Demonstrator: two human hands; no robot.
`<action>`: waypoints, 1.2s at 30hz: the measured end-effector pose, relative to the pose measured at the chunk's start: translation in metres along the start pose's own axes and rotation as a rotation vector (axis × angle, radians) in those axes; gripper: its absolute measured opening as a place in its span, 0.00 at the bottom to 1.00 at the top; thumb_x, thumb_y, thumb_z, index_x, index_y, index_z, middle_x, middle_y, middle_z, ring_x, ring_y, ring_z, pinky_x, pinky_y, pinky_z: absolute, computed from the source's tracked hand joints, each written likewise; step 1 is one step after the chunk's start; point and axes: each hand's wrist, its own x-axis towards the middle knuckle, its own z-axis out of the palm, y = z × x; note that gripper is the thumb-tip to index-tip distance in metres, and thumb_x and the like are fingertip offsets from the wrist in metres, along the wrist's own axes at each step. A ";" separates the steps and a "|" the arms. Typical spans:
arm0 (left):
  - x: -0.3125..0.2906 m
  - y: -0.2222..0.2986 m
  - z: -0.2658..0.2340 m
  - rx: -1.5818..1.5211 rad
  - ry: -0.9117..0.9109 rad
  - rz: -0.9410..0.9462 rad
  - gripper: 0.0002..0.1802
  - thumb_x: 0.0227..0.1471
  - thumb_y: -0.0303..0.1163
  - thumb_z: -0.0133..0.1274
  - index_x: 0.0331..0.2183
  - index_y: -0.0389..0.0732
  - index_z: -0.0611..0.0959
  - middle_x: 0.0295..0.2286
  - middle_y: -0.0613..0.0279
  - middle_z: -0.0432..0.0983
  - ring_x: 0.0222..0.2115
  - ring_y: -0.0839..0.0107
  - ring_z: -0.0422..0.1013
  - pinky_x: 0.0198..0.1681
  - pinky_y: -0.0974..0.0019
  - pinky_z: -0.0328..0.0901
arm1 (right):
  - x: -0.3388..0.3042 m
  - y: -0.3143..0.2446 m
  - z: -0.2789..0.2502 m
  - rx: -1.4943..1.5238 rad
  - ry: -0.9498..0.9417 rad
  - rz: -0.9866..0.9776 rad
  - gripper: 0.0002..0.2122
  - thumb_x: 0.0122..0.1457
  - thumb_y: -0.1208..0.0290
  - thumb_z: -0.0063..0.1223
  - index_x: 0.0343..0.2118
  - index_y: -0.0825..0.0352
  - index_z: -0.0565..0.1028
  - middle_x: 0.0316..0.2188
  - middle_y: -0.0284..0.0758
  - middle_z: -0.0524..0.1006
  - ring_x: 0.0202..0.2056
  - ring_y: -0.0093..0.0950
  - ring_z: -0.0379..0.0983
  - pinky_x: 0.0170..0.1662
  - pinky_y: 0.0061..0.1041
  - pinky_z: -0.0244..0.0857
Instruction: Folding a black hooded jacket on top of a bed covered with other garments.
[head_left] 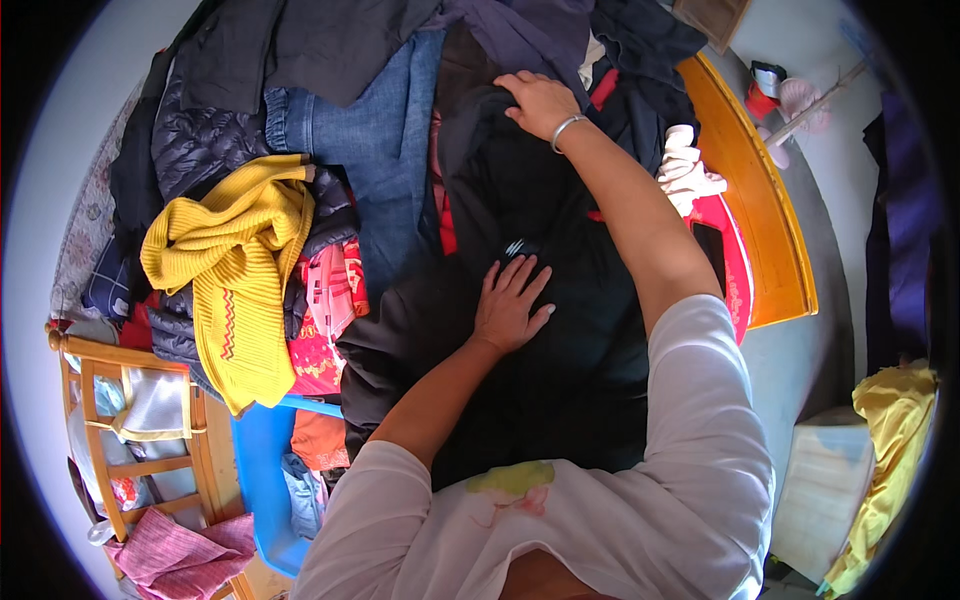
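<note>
A large black garment [580, 340] with a small white mark is spread in front of me over a heap of clothes; its exact kind I cannot make out. My left hand [513, 305] lies flat on its middle, fingers spread, just below the white mark. Farther off, my right hand [543, 104], with a silver bangle at the wrist, rests palm down near the garment's far part, fingers apart. Left of the garment lie blue jeans [395, 170] and a mustard ribbed knit sweater [245, 270].
A dark puffer jacket [205, 135] and more dark clothes pile up at the far left. At the right stand a yellow wooden board [755, 200] and a pale box [825, 490] beside yellow cloth. A blue plastic tub [262, 480] and a wooden chair [150, 465] stand at the near left.
</note>
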 end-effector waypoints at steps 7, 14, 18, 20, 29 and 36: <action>-0.001 -0.001 0.004 -0.005 0.022 0.016 0.30 0.46 0.46 0.50 0.52 0.47 0.69 0.53 0.57 0.60 0.56 0.61 0.53 0.58 0.49 0.43 | -0.012 -0.020 -0.007 0.195 0.070 0.043 0.13 0.48 0.63 0.54 0.38 0.56 0.75 0.37 0.33 0.75 0.41 0.33 0.71 0.42 0.35 0.66; 0.001 -0.001 0.011 0.040 0.010 0.010 0.30 0.45 0.45 0.51 0.51 0.48 0.69 0.53 0.56 0.60 0.56 0.61 0.53 0.58 0.50 0.43 | -0.120 -0.024 0.000 0.243 0.420 -0.211 0.20 0.48 0.57 0.56 0.43 0.61 0.73 0.44 0.37 0.72 0.47 0.36 0.67 0.50 0.33 0.58; 0.001 0.001 0.008 0.029 0.027 0.005 0.29 0.46 0.44 0.50 0.51 0.47 0.70 0.52 0.56 0.61 0.55 0.60 0.54 0.58 0.50 0.44 | -0.206 0.062 -0.020 0.080 0.493 0.408 0.18 0.43 0.60 0.61 0.38 0.62 0.76 0.42 0.41 0.73 0.46 0.37 0.68 0.47 0.35 0.62; 0.001 0.002 0.006 0.015 0.066 0.010 0.29 0.46 0.44 0.50 0.51 0.47 0.70 0.52 0.56 0.61 0.55 0.60 0.54 0.58 0.50 0.44 | -0.258 0.093 -0.038 -0.195 0.037 0.835 0.28 0.45 0.49 0.57 0.48 0.58 0.69 0.50 0.40 0.68 0.53 0.38 0.62 0.52 0.39 0.56; -0.001 0.005 0.006 0.039 0.083 0.018 0.28 0.47 0.44 0.49 0.51 0.47 0.70 0.52 0.57 0.62 0.55 0.60 0.55 0.58 0.50 0.45 | -0.311 0.103 -0.059 -0.241 -0.324 1.074 0.41 0.43 0.38 0.53 0.59 0.54 0.55 0.54 0.41 0.62 0.57 0.39 0.55 0.57 0.43 0.48; -0.001 0.005 0.005 0.058 0.038 -0.001 0.28 0.48 0.45 0.48 0.51 0.48 0.70 0.52 0.58 0.62 0.55 0.61 0.55 0.58 0.51 0.45 | -0.305 0.100 -0.060 -0.205 -0.348 1.164 0.42 0.41 0.41 0.56 0.59 0.51 0.54 0.53 0.42 0.63 0.56 0.39 0.56 0.56 0.42 0.51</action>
